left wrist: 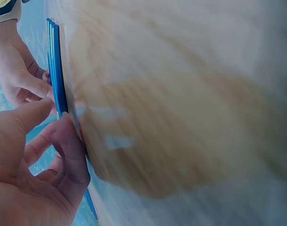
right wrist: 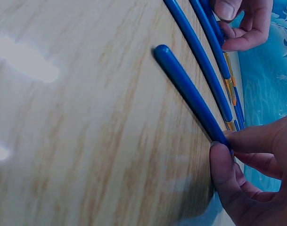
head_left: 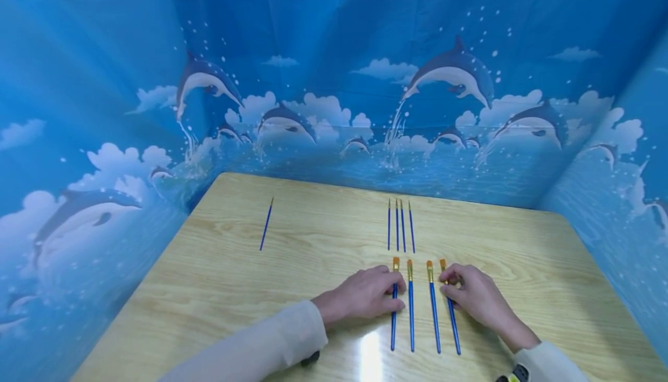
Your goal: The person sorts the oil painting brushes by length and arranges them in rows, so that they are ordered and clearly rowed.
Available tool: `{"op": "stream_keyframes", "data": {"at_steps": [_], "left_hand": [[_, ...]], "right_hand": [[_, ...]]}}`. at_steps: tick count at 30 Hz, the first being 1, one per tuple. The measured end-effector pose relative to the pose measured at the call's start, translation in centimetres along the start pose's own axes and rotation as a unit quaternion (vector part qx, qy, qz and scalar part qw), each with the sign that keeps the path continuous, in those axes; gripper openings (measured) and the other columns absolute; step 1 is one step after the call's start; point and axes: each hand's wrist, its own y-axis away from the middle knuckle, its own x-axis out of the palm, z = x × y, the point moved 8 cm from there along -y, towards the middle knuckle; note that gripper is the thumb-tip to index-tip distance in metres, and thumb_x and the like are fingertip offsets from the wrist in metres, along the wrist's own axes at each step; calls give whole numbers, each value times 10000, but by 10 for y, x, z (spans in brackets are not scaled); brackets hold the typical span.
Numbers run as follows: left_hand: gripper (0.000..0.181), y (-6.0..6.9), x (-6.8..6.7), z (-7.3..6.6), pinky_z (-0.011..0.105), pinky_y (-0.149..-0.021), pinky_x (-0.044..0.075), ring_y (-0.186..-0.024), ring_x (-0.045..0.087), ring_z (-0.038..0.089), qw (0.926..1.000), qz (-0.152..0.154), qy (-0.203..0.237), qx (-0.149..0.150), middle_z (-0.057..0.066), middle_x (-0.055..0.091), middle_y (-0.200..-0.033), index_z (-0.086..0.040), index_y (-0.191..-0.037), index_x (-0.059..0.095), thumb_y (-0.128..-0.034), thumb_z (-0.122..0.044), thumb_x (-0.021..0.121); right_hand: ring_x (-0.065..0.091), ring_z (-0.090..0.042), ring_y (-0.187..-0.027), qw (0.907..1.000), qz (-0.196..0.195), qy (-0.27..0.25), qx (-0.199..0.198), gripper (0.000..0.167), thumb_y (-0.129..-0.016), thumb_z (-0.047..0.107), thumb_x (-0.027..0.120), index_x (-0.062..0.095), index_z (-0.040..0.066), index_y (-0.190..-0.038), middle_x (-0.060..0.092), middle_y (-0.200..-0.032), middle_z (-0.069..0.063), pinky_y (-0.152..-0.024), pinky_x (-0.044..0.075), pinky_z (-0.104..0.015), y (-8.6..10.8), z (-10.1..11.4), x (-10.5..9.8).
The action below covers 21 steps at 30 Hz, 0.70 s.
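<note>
Flat paintbrushes with blue handles, gold ferrules and orange bristles lie in a row on the wooden table, bristles pointing away. My left hand [head_left: 367,293] pinches the leftmost paintbrush [head_left: 394,330] around its upper handle, thumb on the near side. At the other end of the row, my right hand [head_left: 477,295] holds the rightmost paintbrush [head_left: 455,330] between thumb and fingers just below the ferrule. In the right wrist view that same brush handle [right wrist: 188,89] angles away from the fingertips. Two more paintbrushes, one [head_left: 411,318] and another [head_left: 434,315], lie between my hands, untouched.
Several thin blue brushes [head_left: 403,228] lie side by side behind the flat ones. One thin brush [head_left: 266,225] lies alone at the back left of the table [head_left: 219,289]. A blue dolphin-print curtain [head_left: 323,51] hangs along the table's back and sides.
</note>
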Motion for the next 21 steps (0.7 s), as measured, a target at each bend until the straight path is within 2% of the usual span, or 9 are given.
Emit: {"op": "stream_keyframes", "data": {"at_steps": [4,11,17,21], "left_hand": [[340,0,-3,5,217,-835,498,-925,569,-11,9996,-22,258,-93,-144,644,-1060,-328,-1331,701,-1019,-448,764],[336,6,-18,24,297,-935,558,-1052,654,44,9986,-269,336,-297,-105,703,-1178,-312,-1349,695,-1057,-479,700],[296,14,-41,58,331,-917,579,-1037,681,93,9954,-552,397,-678,-69,727,-1153,-262,-1321,713,-1064,-410,710],[264,22,-59,87,349,-890,577,-984,676,108,9910,-791,689,-831,-48,730,-1096,-214,-1318,715,-1074,-317,709]], "right_hand": [[660,-123,-641,10000,4,-12,-17,134,-969,57,786,752,52,-1098,741,-983,-44,-597,554,-278,0,0,0],[658,-121,-646,10000,8,-21,7,140,-966,50,789,748,50,-1100,731,-991,-51,-588,564,-276,1,1,1],[660,-126,-673,10000,10,-76,-10,138,-967,47,787,748,49,-1100,726,-1002,-59,-587,573,-271,1,0,1],[663,-126,-685,9999,6,-95,-46,136,-967,42,786,747,46,-1098,727,-1004,-63,-586,578,-266,1,0,1]]}}
